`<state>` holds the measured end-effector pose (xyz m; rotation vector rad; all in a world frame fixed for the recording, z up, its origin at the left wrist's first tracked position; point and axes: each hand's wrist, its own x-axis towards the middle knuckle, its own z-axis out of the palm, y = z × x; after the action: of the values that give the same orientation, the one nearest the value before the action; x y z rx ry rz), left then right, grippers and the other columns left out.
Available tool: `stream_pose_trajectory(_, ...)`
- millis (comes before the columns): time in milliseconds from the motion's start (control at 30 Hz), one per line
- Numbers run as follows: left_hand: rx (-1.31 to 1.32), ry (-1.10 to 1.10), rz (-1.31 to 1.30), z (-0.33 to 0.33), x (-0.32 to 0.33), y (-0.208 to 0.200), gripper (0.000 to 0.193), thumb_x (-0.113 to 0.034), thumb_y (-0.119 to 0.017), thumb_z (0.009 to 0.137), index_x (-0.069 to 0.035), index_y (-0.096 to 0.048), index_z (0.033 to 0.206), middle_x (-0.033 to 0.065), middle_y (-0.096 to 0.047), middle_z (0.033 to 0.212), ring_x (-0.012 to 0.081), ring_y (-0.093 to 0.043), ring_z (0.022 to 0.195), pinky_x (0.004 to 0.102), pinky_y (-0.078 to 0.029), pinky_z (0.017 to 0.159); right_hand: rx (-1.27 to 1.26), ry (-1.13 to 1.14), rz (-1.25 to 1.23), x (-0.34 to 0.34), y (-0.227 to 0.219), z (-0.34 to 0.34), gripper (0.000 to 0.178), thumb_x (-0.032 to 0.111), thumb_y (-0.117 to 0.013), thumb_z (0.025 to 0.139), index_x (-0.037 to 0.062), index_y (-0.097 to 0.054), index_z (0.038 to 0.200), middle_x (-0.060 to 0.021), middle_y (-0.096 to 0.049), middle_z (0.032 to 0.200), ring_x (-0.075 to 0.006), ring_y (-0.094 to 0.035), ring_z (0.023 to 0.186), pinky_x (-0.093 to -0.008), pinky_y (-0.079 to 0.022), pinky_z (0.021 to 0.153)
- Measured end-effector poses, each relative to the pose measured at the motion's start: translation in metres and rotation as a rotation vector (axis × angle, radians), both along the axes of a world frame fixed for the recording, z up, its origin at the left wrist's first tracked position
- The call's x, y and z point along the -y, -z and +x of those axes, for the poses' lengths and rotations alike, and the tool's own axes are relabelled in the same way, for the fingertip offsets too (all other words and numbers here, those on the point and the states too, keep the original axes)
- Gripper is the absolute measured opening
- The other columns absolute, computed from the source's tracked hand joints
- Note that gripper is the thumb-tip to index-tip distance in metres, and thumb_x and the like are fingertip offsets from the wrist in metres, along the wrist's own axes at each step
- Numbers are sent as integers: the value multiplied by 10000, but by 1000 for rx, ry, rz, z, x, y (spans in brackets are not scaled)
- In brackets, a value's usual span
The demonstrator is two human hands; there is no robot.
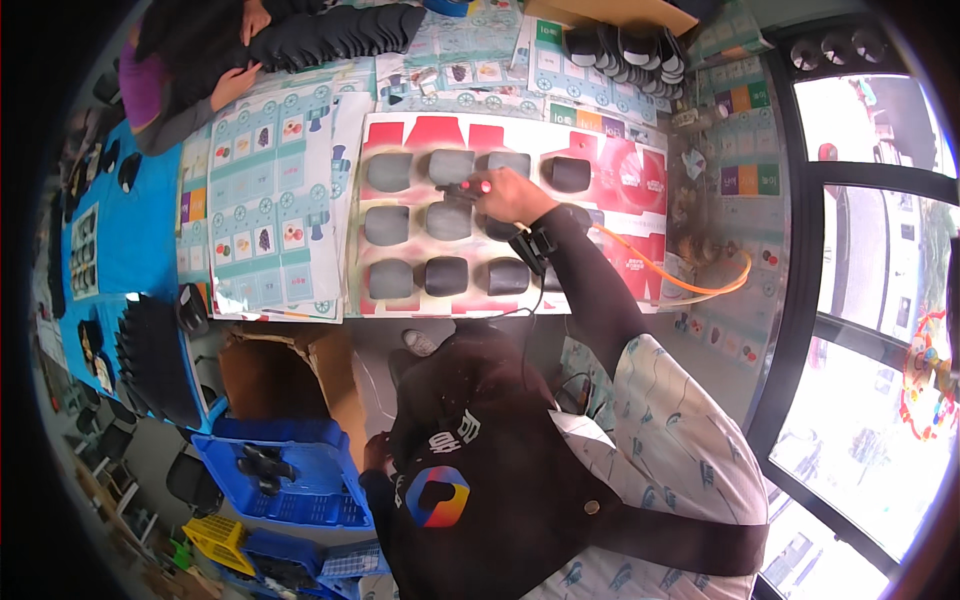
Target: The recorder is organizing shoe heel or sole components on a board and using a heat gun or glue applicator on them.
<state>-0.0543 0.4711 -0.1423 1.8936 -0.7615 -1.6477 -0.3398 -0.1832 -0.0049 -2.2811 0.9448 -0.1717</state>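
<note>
My right hand (515, 197) is closed around a small dark spray gun (458, 190) and holds it above the rows of pads. An orange hose (690, 288) trails from beside my right wrist. Several curved pads lie in rows on a red and white printed sheet (640, 160). Some look greyish, like the grey pad (388, 173) at the far left; others are darker, like the black pad (446, 276) in the near row. My left hand (377, 452) hangs low beside my apron, near a blue crate; its fingers are too dark to make out.
An open cardboard box (345, 385) stands below the table's front edge, above the blue crate (285, 500). Printed sheets (270, 200) cover the table to the left. Dark stacked pieces (340, 38) lie far left, by a co-worker's hands (236, 85). More black pieces (630, 55) lie far right.
</note>
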Motion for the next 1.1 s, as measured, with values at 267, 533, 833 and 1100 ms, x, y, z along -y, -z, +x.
stream_pose_trajectory(267,500,347,-99,-8,-3,3,278,-60,-651,852,-64,-700,1125,156,-706,913,284,-710,810,366,-580,698,-156,71,417,34,-11,20,419,242,-638,788,70,-726,1160,-233,-683,1167,-406,-637,1100,-443,-507,955)
stream_pose_trajectory(533,23,-332,496,-6,28,-4,276,-259,-609,965,-69,-713,1136,81,-719,850,168,-665,700,302,-510,584,-193,130,503,50,1,12,408,252,-654,754,65,-733,1108,-241,-685,1125,-420,-641,1050,-437,-509,931)
stream_pose_trajectory(833,-39,-456,518,-8,54,-30,338,-329,-594,984,-55,-696,1153,68,-716,833,138,-640,672,273,-470,569,-258,173,530,56,-22,7,391,169,-612,724,28,-719,1073,-244,-700,1012,-390,-661,975,-429,-512,869)
stream_pose_trajectory(1100,-90,-471,525,-6,56,-25,347,-348,-593,990,-48,-690,1136,70,-709,831,142,-639,670,275,-468,565,-245,242,498,58,-14,-6,353,164,-632,687,4,-708,992,-224,-700,910,-350,-660,851,-406,-517,784)
